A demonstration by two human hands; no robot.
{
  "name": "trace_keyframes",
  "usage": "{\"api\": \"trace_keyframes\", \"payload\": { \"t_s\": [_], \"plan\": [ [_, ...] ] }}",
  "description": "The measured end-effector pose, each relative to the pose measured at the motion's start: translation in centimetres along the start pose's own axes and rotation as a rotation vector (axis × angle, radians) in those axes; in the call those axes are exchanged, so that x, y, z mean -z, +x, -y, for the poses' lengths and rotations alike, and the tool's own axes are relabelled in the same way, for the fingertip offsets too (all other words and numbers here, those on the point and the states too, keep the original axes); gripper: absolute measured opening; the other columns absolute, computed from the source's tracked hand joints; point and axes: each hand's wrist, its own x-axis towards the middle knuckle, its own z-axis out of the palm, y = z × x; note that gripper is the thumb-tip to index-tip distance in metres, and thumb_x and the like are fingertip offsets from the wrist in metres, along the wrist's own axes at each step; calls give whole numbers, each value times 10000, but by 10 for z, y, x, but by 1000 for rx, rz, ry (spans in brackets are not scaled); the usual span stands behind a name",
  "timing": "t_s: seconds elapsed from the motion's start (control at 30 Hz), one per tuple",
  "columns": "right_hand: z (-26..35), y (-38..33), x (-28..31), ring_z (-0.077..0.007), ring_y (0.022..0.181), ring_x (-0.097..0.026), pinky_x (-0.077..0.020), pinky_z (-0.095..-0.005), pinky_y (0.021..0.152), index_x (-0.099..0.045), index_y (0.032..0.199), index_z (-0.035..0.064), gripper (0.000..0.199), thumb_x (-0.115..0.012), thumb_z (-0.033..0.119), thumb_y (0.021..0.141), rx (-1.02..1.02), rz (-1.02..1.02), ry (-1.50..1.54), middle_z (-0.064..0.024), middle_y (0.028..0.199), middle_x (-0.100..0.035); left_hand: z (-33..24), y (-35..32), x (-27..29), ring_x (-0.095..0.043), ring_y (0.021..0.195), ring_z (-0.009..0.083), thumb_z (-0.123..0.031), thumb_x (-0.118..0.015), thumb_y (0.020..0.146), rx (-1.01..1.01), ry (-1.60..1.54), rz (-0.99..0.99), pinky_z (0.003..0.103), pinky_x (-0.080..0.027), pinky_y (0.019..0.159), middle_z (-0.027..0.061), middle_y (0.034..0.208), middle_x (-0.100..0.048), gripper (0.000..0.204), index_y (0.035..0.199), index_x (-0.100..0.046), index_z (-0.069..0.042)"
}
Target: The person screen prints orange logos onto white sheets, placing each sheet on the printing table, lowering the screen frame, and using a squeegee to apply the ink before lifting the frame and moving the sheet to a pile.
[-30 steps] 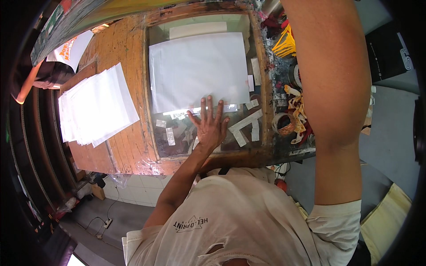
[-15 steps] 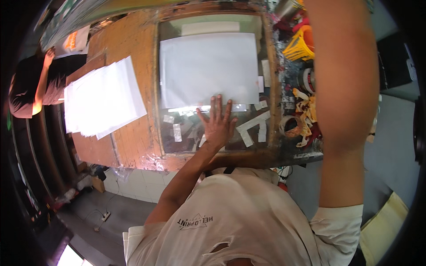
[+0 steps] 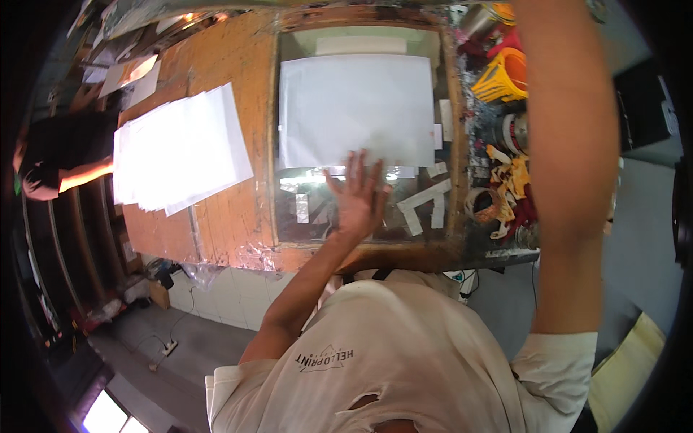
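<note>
A large white sheet of paper (image 3: 357, 108) lies on a glass panel (image 3: 326, 216) framed in the wooden table. My left hand (image 3: 358, 200) has its fingers spread, with the fingertips at the sheet's near edge. Strips of pale tape (image 3: 426, 203) are stuck on the glass beside that hand. My right forearm (image 3: 570, 166) reaches up and out past the top edge of the picture, so the right hand is hidden from view.
To the left lies a stack of white paper (image 3: 180, 148). Along the right are a yellow-orange plastic container (image 3: 505, 76), a tape roll (image 3: 482, 205) and stained rags (image 3: 511, 177). Another person's arm (image 3: 86, 175) reaches toward the stack from the left.
The view has shifted slightly, moving the table to the right in the picture. My left fingers are spread a bit wider. The other person's arm has lowered toward the paper stack.
</note>
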Motion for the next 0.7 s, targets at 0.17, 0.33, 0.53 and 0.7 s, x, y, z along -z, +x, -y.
{"api": "trace_keyframes", "payload": {
  "t_s": [0.17,0.33,0.53,0.7],
  "plan": [
    [32,-80,-56,-266,799,-602,-449,-448,771,-689,1158,88,360,-591,394,998,19,-313,65,-131,831,-623,-2,-2,113,-369,1513,304,-348,-506,1095,88,-1018,-374,503,-253,1242,167,1601,-429,539,1532,-456,-36],
    [80,-230,-196,-301,907,-552,-369,-485,830,-511,1509,144,626,-683,161,907,-32,-129,271,-120,972,-563,-8,-60,141,-456,1432,268,-474,-559,1058,357,-2126,-208,554,-250,1224,100,1423,-550,505,1418,-525,-122],
    [79,-241,-274,-260,969,-566,-373,-460,836,-488,1521,147,693,-674,59,859,-57,29,111,-99,980,-579,32,-51,50,-478,1396,264,-534,-588,1031,1052,-1937,-48,681,-205,1182,83,1380,-530,442,1182,-566,-119],
    [84,-261,-290,-287,961,-560,-351,-503,897,-420,1586,185,847,-719,7,813,-115,198,262,-102,981,-567,40,-61,23,-453,1428,266,-496,-592,1036,1100,-1975,-114,736,-141,1171,85,1374,-542,393,1131,-565,-117]
  ]
}}
